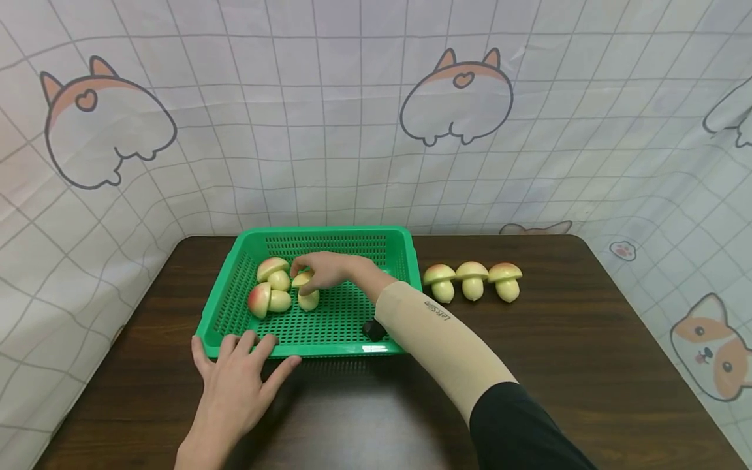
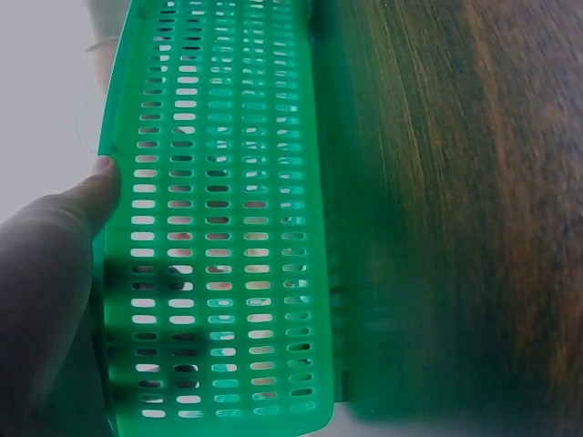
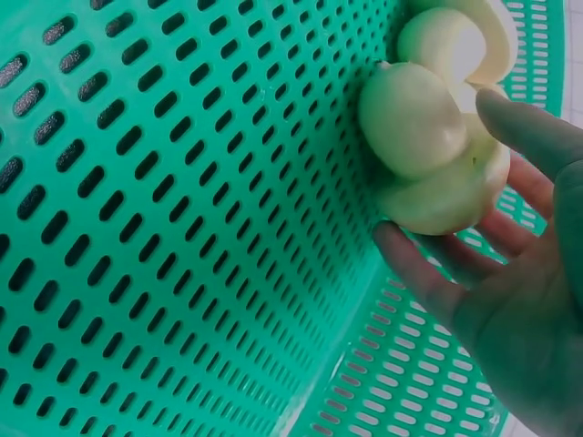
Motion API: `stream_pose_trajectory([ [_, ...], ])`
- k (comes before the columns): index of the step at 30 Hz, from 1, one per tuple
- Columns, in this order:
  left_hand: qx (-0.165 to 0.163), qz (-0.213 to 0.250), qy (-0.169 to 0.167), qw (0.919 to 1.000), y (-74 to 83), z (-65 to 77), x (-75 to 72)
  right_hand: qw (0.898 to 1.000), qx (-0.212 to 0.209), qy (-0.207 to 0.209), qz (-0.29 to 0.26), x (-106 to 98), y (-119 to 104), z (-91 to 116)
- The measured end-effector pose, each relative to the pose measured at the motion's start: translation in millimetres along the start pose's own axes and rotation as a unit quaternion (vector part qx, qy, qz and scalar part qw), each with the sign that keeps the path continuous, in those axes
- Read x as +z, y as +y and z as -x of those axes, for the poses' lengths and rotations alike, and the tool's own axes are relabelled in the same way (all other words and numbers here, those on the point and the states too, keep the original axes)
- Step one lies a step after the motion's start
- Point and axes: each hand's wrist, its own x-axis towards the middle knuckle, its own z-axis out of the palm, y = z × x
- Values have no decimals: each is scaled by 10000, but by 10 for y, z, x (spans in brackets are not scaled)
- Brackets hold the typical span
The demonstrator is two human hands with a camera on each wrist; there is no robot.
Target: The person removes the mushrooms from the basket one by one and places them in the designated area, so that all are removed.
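Note:
In the head view, a green plastic basket [image 1: 352,349] with slotted walls stands on the table. Inside it, my right hand [image 1: 329,269] holds the cap of a toy mushroom [image 1: 308,301], its pale stem toward me. The right wrist view has the thumb [image 3: 524,127] and fingers on either side of that mushroom [image 3: 414,118]. Just left of it lie two more mushrooms, one [image 1: 279,281] behind the other [image 1: 281,301]. My left hand [image 1: 237,385] grips the basket's near rim at the left corner, fingers over the edge, thumb [image 2: 96,187] at the rim outside.
Right of the basket, three mushrooms stand in a row on the dark wooden table [image 1: 564,352], the middle one [image 1: 472,281] close to its neighbours. A small black device [image 1: 374,330] sits under my right wrist. A white grid-patterned cloth [image 1: 352,130] hangs behind.

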Motion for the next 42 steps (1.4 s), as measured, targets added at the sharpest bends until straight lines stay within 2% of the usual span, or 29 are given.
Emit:
stream_pose_trajectory([
  [7, -10, 14, 45, 10000, 2, 6, 2, 9992, -124, -343, 152, 1, 12, 8],
  [14, 5, 40, 85, 10000, 4, 2, 9, 9988, -111, -426, 226, -3, 21, 21],
  [21, 10, 44, 88, 10000, 2, -4, 7, 9996, -58, -269, 105, -6, 42, 18],
  [31, 8, 48, 109, 9999, -3, 9, 17, 9996, -271, -15, 52, -61, -2, 56],
  [42, 15, 7, 119, 9999, -2, 3, 13, 9988, -475, 124, 43, -209, -148, 141],
])
